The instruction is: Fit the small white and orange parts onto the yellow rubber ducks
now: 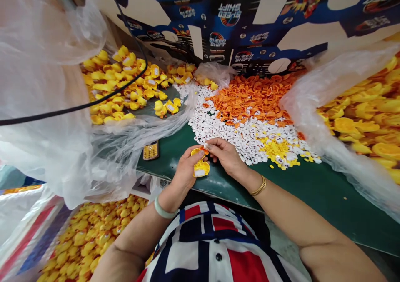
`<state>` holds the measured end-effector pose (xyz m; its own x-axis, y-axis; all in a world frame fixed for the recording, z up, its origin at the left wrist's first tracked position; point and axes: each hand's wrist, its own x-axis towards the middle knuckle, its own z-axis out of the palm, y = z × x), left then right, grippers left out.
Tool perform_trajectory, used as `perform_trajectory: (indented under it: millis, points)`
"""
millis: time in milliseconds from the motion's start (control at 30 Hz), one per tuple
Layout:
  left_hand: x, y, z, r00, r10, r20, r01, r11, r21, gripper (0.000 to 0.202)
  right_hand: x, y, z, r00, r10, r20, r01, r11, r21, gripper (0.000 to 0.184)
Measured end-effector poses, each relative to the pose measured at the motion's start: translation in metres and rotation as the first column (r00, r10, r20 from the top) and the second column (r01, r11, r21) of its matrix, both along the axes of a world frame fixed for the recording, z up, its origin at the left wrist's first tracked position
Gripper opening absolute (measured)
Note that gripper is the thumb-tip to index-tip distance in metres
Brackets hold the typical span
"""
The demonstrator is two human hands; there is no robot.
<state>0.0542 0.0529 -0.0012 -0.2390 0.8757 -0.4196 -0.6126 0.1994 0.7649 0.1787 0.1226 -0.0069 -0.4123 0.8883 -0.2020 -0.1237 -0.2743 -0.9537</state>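
Note:
My left hand (188, 165) is closed around a yellow plastic duck shell half (200, 168), its hollow side turned up with a white patch inside. At the shell's head end sits an orange beak piece (203, 150), close to both sets of fingertips. My right hand (225, 154) pinches at that end, thumb and forefinger together; any small part between them is too small to make out. Just beyond the hands spreads a pile of white eye pieces (212, 128), with orange beak pieces (250, 96) heaped behind it and small yellow discs (276, 150) to the right.
Yellow duck shells (121, 78) lie at the back left, more (368, 123) in clear plastic at right. A sack of yellow ducks (90, 236) stands below left. A phone (151, 150) lies on the green table (168, 153). A black cable (84, 106) hangs across; printed cardboard (215, 19) stands behind.

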Motion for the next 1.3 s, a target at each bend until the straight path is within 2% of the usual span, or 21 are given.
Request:
perform_trajectory:
  millis: [300,400,467,533,600,700,900,1067,1133,1300]
  points:
    - [0.013,0.0,-0.008,0.994,0.088,-0.059,-0.081,0.992,0.101,0.036,-0.007,-0.011,-0.003,0.995,-0.1,0.024,0.1,0.995,0.023,0.029]
    - [0.013,0.001,-0.005,0.994,0.1,-0.036,-0.097,0.992,0.084,0.036,-0.005,-0.012,-0.004,0.989,-0.127,0.073,0.117,0.985,0.127,0.025]
    - [0.01,0.002,-0.002,0.996,0.091,0.025,-0.092,0.995,0.042,0.038,-0.001,-0.009,-0.003,0.988,-0.111,0.11,0.079,0.961,0.265,0.022]
    - [0.004,0.003,0.001,0.992,0.077,0.099,-0.078,0.997,0.011,0.038,0.005,-0.004,-0.003,0.987,-0.064,0.148,-0.007,0.9,0.437,0.021]
    - [-0.001,0.004,0.002,0.985,0.049,0.165,-0.054,0.998,0.025,0.035,0.01,0.0,-0.002,0.982,-0.009,0.189,-0.105,0.806,0.583,0.023]
    - [-0.004,0.004,0.002,0.98,-0.02,0.199,0.004,0.997,0.078,0.032,0.012,0.002,-0.002,0.972,0.008,0.235,-0.175,0.691,0.701,0.033]
    - [-0.006,0.0,0.004,0.988,-0.084,0.13,0.079,0.996,0.044,0.04,0.014,0.004,-0.003,0.959,-0.072,0.274,-0.184,0.578,0.795,0.026]
    - [-0.012,0.001,0.003,1.0,-0.011,-0.001,0.011,0.999,0.042,0.061,0.031,0.019,0.013,0.912,-0.163,0.378,-0.313,0.321,0.894,0.027]
    - [-0.015,0.003,-0.001,0.996,-0.018,-0.083,0.02,0.999,0.029,0.063,0.036,0.021,0.02,0.874,-0.19,0.447,-0.396,0.254,0.882,0.025]
    - [-0.02,0.006,-0.007,0.953,-0.028,-0.301,0.046,0.997,0.055,0.063,0.036,0.011,0.027,0.761,-0.246,0.6,-0.574,0.173,0.8,0.022]
